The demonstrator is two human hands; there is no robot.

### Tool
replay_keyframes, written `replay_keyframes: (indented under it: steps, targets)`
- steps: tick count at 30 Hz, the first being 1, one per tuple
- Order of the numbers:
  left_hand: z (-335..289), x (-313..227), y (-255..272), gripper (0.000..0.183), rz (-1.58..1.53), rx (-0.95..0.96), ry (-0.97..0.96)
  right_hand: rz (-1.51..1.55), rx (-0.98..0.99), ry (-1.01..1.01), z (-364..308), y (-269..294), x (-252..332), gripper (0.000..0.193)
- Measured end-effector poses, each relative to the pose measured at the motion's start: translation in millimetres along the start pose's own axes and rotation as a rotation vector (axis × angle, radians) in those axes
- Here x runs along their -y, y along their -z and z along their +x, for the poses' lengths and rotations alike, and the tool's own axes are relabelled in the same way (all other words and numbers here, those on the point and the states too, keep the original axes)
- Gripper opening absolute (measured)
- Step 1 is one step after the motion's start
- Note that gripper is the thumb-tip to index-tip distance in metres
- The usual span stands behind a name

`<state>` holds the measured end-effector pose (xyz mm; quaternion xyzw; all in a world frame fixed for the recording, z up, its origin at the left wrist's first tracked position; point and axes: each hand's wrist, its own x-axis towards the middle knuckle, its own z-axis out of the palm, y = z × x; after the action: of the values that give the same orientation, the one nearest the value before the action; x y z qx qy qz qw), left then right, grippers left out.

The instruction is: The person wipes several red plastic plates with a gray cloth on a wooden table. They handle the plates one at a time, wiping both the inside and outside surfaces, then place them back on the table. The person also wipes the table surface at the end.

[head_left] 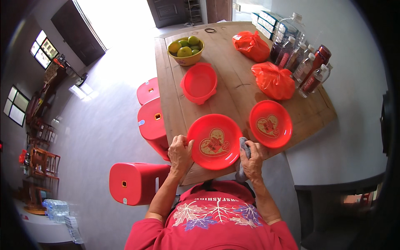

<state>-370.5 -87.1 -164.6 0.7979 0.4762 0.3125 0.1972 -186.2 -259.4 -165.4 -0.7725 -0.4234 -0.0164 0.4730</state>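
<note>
A round red plate (230,151) with a gold heart pattern sits at the near edge of the wooden table. My left hand (180,154) is closed at its left rim, thumb against the edge and the other fingers curled, partly hidden. In my right hand (252,162) is a bunched grey cloth (241,170), pressed by the right rim of the same plate. A second red plate (285,129) with a similar heart lies just to the right. Beyond them is a red basin (200,82) with small handles.
The wooden table (227,52) also bears a yellow bowl (186,61) of green fruit, two tied red plastic bags (273,81) (251,46), and several bottles (306,66) at the right. White-and-green boxes (266,25) stand behind. Red stools (137,183) line the left side.
</note>
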Motion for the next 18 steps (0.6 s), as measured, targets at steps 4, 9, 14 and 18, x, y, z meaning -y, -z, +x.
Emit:
replay_keyframes:
  steps: [4,9,14,18]
  targets:
    - [11.0,-7.2,6.0,0.022,0.04,-0.079,-0.05,-0.049,0.025,0.029,-6.6,-11.0,-3.2,0.031]
    - [21.0,-14.7,11.5,0.02,0.077,-0.07,-0.038,-0.041,0.022,0.063,-11.0,-11.0,-5.4,0.031]
    - [29.1,-11.4,11.0,0.022,0.001,-0.193,-0.053,0.015,0.012,0.065,-8.4,-12.3,-6.4,0.031]
    - [38.7,-1.0,10.0,0.024,0.07,0.052,0.019,-0.007,0.021,0.032,-8.8,-12.5,-8.8,0.031]
